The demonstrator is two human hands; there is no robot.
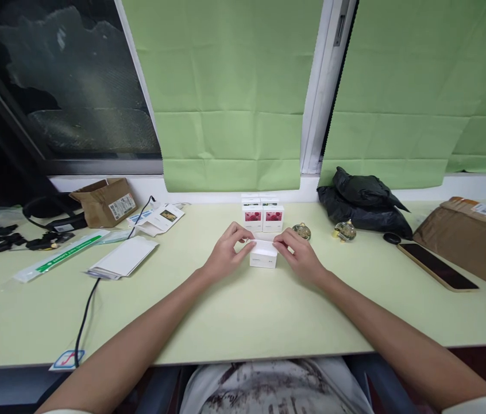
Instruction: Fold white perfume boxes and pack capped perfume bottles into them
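Observation:
A small white carton (263, 260) stands upright on the table in front of me, its top edge raised between my hands. My left hand (228, 253) pinches the carton's upper left corner with thumb and forefinger. At the upper right corner, the thumb and forefinger of my right hand (301, 256) pinch it too. Just behind are several small white boxes (253, 217) in two columns, the front ones with red pictures. A round glass bottle with gold parts (302, 231) is close behind my right hand, and a similar glass bottle (345, 230) lies farther right.
On the left are flat white cards (124, 257), a green-striped plastic packet (68, 254), an open brown box (107, 202) and a black cable (88, 310). A black plastic bag (363, 204), a phone (436, 266) and a large brown carton (467, 238) occupy the right.

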